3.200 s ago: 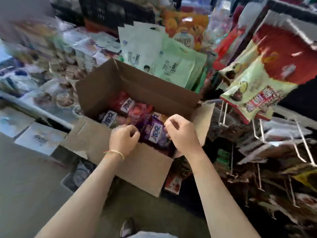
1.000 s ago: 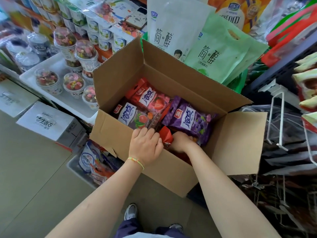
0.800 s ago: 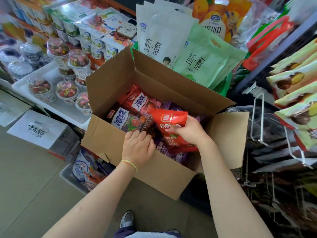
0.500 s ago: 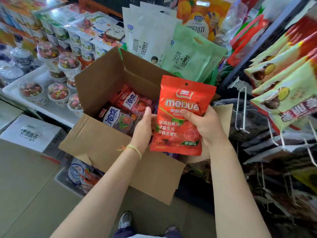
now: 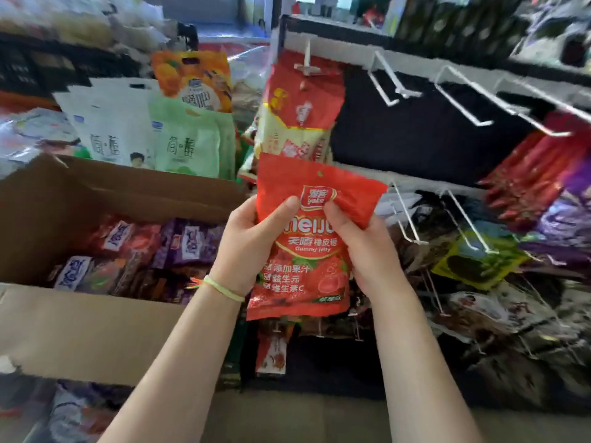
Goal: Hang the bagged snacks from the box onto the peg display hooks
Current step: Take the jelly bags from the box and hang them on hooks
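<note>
Head view: both hands, left (image 5: 246, 247) and right (image 5: 364, 247), pinch the red gummy bag (image 5: 303, 273) mid-frame, lifted beside the box (image 5: 96, 327). Next, I'd judge: thread its hang hole (image 5: 318, 172) onto an empty hook (image 5: 406, 215).

A beige floor (image 5: 319, 414) runs below the black shelf rack (image 5: 415, 135), with stacked goods blurred behind it.
</note>
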`<act>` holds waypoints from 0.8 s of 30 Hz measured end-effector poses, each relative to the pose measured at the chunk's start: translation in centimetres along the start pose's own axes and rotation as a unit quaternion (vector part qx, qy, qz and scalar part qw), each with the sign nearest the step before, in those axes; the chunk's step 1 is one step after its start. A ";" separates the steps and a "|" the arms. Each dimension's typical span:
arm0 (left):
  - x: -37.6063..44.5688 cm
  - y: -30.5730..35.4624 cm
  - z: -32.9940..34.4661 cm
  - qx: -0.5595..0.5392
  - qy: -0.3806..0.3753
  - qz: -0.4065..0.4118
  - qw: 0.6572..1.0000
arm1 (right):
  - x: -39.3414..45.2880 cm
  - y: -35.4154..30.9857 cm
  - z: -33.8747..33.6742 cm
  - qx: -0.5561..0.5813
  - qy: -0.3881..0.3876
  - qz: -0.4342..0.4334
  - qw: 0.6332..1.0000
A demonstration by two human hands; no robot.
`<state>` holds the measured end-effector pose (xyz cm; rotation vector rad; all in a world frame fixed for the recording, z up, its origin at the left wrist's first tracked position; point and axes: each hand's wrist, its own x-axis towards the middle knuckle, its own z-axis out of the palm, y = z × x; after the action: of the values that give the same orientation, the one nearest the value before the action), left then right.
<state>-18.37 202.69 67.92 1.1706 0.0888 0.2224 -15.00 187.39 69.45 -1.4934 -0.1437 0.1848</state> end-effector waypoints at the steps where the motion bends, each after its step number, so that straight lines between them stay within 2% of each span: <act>1: 0.0 -0.8 2.8 0.008 -0.008 0.008 1.000 | -0.4 -0.3 -2.7 0.008 0.026 -0.005 1.000; 7: -0.4 -7.8 20.1 0.024 -0.060 -0.017 0.998 | -1.8 -1.7 -20.9 0.048 0.153 -0.047 0.986; 13: 0.0 -13.5 34.6 0.015 -0.096 -0.043 0.994 | -2.2 -3.4 -36.9 0.074 0.184 -0.050 0.979; 19: 1.9 -16.4 44.4 0.067 -0.095 -0.019 0.993 | -1.4 -6.4 -47.7 0.096 0.208 -0.037 0.973; 24: 4.2 -16.6 50.4 0.154 -0.087 0.026 0.984 | 0.6 -9.1 -53.6 0.056 0.295 -0.114 0.947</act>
<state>-2.86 151.98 72.43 1.4971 -0.0632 0.1554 -2.91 134.61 74.58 -1.3483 0.1756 -0.4355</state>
